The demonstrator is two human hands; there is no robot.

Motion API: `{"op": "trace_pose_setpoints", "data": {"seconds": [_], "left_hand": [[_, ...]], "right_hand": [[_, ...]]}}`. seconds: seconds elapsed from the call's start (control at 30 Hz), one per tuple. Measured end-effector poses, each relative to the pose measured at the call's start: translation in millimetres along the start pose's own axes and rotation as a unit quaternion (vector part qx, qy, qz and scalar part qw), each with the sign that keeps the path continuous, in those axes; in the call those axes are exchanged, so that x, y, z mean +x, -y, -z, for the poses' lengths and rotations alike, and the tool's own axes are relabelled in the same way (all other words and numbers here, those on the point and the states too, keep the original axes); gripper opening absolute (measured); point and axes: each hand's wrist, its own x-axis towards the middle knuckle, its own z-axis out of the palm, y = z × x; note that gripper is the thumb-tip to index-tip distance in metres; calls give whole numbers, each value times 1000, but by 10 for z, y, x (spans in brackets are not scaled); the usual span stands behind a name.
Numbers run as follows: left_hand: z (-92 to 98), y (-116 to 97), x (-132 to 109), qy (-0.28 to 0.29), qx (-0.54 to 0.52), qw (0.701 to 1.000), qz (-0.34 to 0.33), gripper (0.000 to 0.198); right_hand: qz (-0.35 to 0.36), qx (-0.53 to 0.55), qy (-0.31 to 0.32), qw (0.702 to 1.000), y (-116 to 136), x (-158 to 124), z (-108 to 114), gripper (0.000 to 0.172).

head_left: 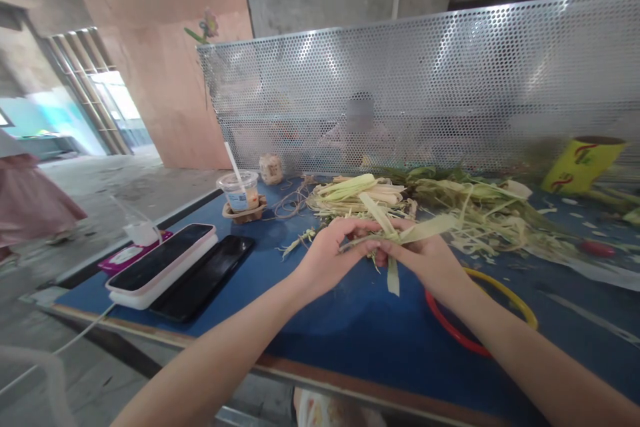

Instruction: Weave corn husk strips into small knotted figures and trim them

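Together above the blue table, my left hand [345, 245] and my right hand [410, 250] pinch a small weave of pale green husk strips [393, 238]. Both thumbs press on its near side, and the fingers curl behind it, partly hidden. One strip end points up and left, another spreads to the right over my right hand, and a third hangs down below. Just behind the hands lies a pile of cut husk strips [350, 193]. A red and yellow ring [505, 293] lies on the table, partly behind my right forearm.
Phones [165, 257] and a plastic cup with a straw [239, 190] stand left on the blue table [350, 340]. Loose leaves [465, 200] and a yellow tube [580, 167] lie right. A perforated metal screen [425, 93] closes the back; a person sits behind it.
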Motion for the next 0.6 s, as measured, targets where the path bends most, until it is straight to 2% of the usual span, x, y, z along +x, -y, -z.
{"op": "trace_pose_setpoints", "data": {"seconds": [0.1,0.17,0.27,0.43,0.5,0.6], "left_hand": [[-21,1,0,-5,-45,999,14,18],[-31,-3,3,-23,-21,999,6,12],[-35,-14,4,-42,29,999,2,19],[-4,-48,-8,-49,31,998,9,20],[22,-51,-10,-42,8,999,16,20],[45,-25,5,-17,-27,999,36,22]], "right_hand": [[-6,22,-15,1000,-20,-7,5,26],[-10,30,-17,999,-28,-13,-5,26],[-13,31,-34,999,-15,-13,-22,24],[-21,109,-102,988,21,11,16,20],[-35,127,-89,987,21,7,28,19],[-64,99,-14,993,0,-24,0,18]]}}
